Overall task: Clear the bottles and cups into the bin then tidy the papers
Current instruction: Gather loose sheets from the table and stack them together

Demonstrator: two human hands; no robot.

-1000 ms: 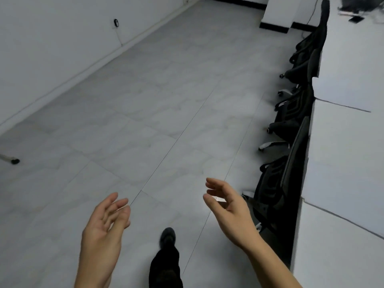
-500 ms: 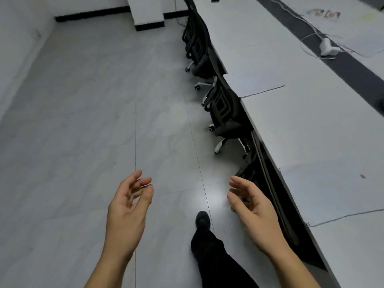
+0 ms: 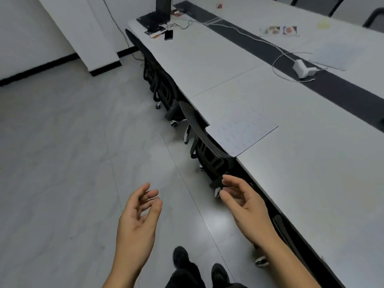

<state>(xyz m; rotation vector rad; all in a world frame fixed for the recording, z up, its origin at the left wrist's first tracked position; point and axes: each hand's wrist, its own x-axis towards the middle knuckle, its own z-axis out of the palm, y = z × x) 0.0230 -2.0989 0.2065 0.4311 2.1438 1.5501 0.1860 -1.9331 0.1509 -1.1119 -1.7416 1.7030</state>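
Note:
My left hand [image 3: 138,222] and my right hand [image 3: 244,206] hang in front of me above the floor, palms turned toward each other, fingers relaxed and holding nothing. A white sheet of paper [image 3: 242,133] lies at the near edge of the long white table [image 3: 311,163], ahead of my right hand. Farther off, another sheet [image 3: 337,56] rests past the dark centre strip, and small printed papers [image 3: 279,30] and a yellow note [image 3: 323,23] lie near the far side. No bottles, cups or bin are in view.
Black office chairs [image 3: 209,154] are tucked under the table's near edge in a row. A white adapter with cable [image 3: 303,68] lies on the dark strip. A keyboard, phone [image 3: 168,34] and monitor base sit at the table's far end. Grey tiled floor [image 3: 72,152] spreads left.
My view has swung right from the floor and wall toward the table, bringing the papers and far end into sight. Both hands stay empty in front of me.

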